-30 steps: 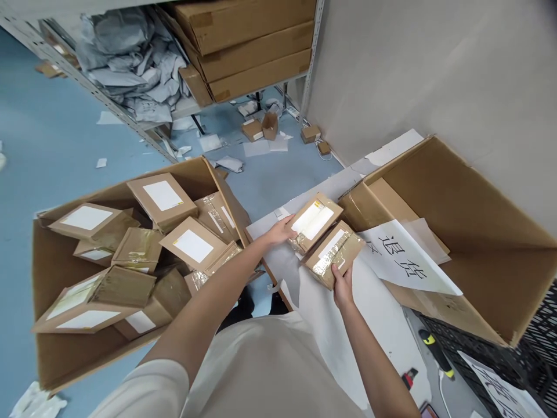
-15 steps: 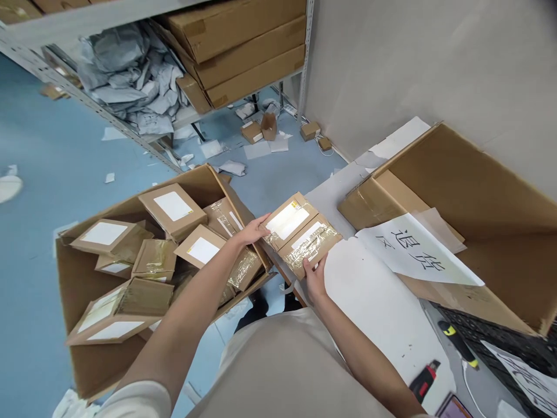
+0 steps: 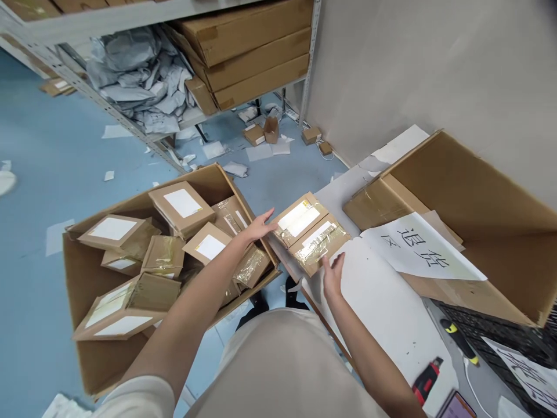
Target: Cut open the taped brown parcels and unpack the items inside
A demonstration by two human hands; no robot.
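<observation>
A flat cardboard parcel (image 3: 300,219) with white labels, shiny clear tape and a dark seam across its top lies at the left edge of the white table. At its left corner is my left hand (image 3: 260,225), fingers stretched out, the fingertips touching or just beside the cardboard. My right hand (image 3: 333,276) is at the parcel's near corner, thumb and fingers apart; whether a fingertip still touches it, I cannot tell. Left of me stands a big open carton (image 3: 93,368) holding several small boxes, among them a labelled box (image 3: 181,208).
On the table (image 3: 369,290), another large open carton (image 3: 500,203) carries a handwritten paper sign (image 3: 420,247). Nearby lie a red-black cutter (image 3: 426,380), a yellow-black cutter (image 3: 459,339), a phone (image 3: 456,406) and a keyboard (image 3: 517,342). A metal shelf (image 3: 104,107) stands ahead; scraps litter the floor.
Both hands have loosened from the parcel, their fingers now spread. The right hand has drawn slightly away from its near corner. The whole view has shifted slightly.
</observation>
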